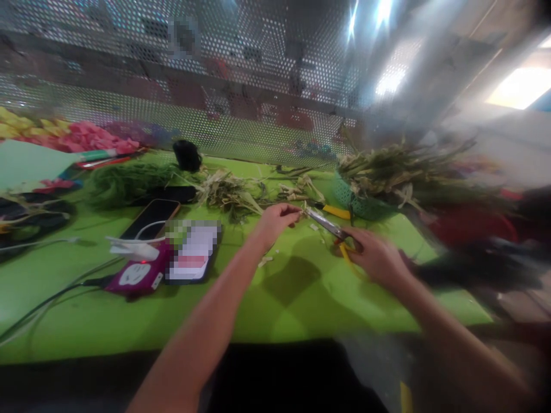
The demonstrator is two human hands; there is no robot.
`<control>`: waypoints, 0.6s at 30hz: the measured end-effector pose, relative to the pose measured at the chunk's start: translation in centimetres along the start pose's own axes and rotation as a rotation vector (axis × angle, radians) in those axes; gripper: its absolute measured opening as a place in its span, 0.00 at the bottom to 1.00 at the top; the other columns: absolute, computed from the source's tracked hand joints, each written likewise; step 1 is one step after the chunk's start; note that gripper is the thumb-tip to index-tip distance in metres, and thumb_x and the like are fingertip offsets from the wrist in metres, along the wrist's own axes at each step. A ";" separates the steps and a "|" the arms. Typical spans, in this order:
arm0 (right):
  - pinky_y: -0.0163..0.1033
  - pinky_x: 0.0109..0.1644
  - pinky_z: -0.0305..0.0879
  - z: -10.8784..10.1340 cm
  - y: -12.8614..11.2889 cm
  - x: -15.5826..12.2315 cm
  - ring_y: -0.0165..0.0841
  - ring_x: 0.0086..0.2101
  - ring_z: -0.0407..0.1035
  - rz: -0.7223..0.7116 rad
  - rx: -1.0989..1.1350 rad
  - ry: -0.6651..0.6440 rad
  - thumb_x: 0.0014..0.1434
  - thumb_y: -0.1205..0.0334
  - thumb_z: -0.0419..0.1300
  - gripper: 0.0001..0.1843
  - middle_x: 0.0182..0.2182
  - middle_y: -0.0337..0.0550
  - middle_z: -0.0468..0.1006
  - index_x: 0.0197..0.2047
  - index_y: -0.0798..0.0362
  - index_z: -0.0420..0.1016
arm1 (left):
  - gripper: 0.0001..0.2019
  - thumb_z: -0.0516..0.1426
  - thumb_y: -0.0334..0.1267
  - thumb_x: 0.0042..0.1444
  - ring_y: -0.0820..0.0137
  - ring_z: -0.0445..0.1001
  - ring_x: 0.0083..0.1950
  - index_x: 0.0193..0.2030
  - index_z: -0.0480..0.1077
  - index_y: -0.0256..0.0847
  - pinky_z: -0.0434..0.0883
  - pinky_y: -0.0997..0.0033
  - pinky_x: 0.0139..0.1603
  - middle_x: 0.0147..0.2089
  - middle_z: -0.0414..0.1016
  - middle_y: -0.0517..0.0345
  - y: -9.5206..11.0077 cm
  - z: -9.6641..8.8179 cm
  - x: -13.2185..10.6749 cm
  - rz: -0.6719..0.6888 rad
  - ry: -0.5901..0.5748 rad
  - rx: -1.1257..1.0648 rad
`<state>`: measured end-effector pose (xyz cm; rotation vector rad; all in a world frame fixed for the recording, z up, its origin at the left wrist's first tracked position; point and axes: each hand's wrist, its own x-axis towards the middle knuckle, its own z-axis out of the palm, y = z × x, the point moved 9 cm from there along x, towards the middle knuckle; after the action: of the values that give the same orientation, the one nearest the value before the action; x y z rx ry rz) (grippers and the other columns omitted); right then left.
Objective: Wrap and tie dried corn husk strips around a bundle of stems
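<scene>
My right hand (373, 252) is wrapped round the yellow handles of a pair of scissors (326, 222). The metal blades point up and left, toward the fingers of my left hand (279, 218). Those left fingers are pinched on a small pale dried piece (305, 210) at the blade tips; its exact kind is too small to make out. Small cut scraps (266, 261) lie on the green table (310, 310) below. Beyond my left hand is a heap of dried plant stems (226, 192). A yellow-handled tool (337, 211) rests just behind the scissors.
A green basket (364, 202) holding dried stems (396, 166) stands at the right. To the left lie a lit phone (196, 252), a dark phone (150, 218), a purple power strip (140, 272) with cables and green foliage (124, 183). A perforated metal screen (241, 86) backs the table.
</scene>
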<state>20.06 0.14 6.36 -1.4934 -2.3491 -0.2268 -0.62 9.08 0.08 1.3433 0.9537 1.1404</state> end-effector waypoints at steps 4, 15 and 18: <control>0.40 0.34 0.66 0.0 -0.1 0.1 0.39 0.35 0.76 0.000 -0.003 -0.002 0.61 0.54 0.59 0.20 0.43 0.46 0.83 0.55 0.50 0.75 | 0.15 0.61 0.40 0.50 0.73 0.72 0.34 0.43 0.77 0.37 0.70 0.68 0.42 0.39 0.79 0.53 -0.3 0.0 0.1 -0.013 -0.009 0.001; 0.39 0.33 0.65 0.0 -0.4 0.0 0.39 0.34 0.76 -0.025 -0.038 -0.004 0.61 0.55 0.59 0.21 0.39 0.46 0.82 0.56 0.49 0.74 | 0.15 0.61 0.41 0.50 0.73 0.72 0.34 0.43 0.77 0.36 0.70 0.68 0.42 0.38 0.79 0.53 -0.2 -0.1 0.2 0.012 0.003 0.019; 0.39 0.32 0.64 0.1 -0.4 0.0 0.39 0.35 0.76 -0.027 -0.059 -0.007 0.61 0.54 0.60 0.21 0.40 0.47 0.82 0.56 0.49 0.74 | 0.15 0.62 0.41 0.50 0.73 0.72 0.35 0.43 0.77 0.36 0.70 0.68 0.41 0.39 0.78 0.52 -0.1 -0.1 0.1 0.011 0.006 0.018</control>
<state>19.69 -0.02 6.26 -1.4929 -2.3885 -0.3004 -0.72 9.25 -0.05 1.3619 0.9644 1.1470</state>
